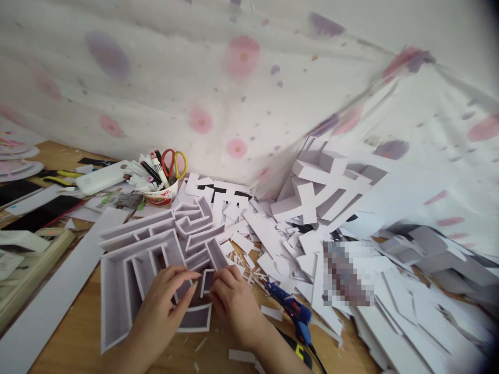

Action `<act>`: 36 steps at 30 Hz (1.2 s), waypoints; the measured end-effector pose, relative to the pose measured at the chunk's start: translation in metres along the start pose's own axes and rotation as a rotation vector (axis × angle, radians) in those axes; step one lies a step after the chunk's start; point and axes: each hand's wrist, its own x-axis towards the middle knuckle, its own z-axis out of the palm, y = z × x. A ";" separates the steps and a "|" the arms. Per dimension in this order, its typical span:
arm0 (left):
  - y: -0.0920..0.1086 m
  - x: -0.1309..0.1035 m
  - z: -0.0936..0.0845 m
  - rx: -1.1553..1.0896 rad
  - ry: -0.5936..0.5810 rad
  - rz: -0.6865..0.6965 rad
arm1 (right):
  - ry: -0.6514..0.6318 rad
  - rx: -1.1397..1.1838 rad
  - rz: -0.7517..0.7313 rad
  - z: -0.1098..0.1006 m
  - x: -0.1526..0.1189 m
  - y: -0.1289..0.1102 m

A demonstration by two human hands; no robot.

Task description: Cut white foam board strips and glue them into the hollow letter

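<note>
A white hollow structure of upright foam-board walls [114, 301] lies on the wooden table in front of me. Over its lower middle is my left hand [167, 296], thumb and index finger apart, with nothing seen between them. My right hand [234, 298] is at the structure's right edge, its fingers bent together beside a small white walled piece [208, 283]; whatever they hold is hidden. A blue glue gun [290, 306] with a small red light lies right of my right hand.
Paper scraps [268, 239] cover the table's middle and right. A cup [161, 195] holds pens and scissors [174, 163]. Another white structure [327, 182] leans against the patterned curtain [195, 78]. At left lie a long white strip [66, 291] and a beige device [35, 280].
</note>
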 end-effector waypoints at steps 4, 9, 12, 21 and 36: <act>0.000 0.000 0.000 0.017 0.000 0.012 | 0.007 -0.016 0.006 0.000 -0.002 0.000; 0.000 0.004 0.000 0.046 0.024 0.038 | -0.024 0.013 0.033 -0.002 -0.003 -0.001; 0.001 0.008 0.001 0.074 0.020 0.082 | -0.019 0.030 0.061 -0.002 -0.003 -0.002; 0.038 0.007 -0.014 0.061 -0.073 0.209 | 0.194 0.152 0.048 -0.012 -0.008 -0.015; 0.037 0.016 0.014 -0.560 0.091 -0.352 | 0.539 -0.133 0.497 -0.033 -0.171 0.044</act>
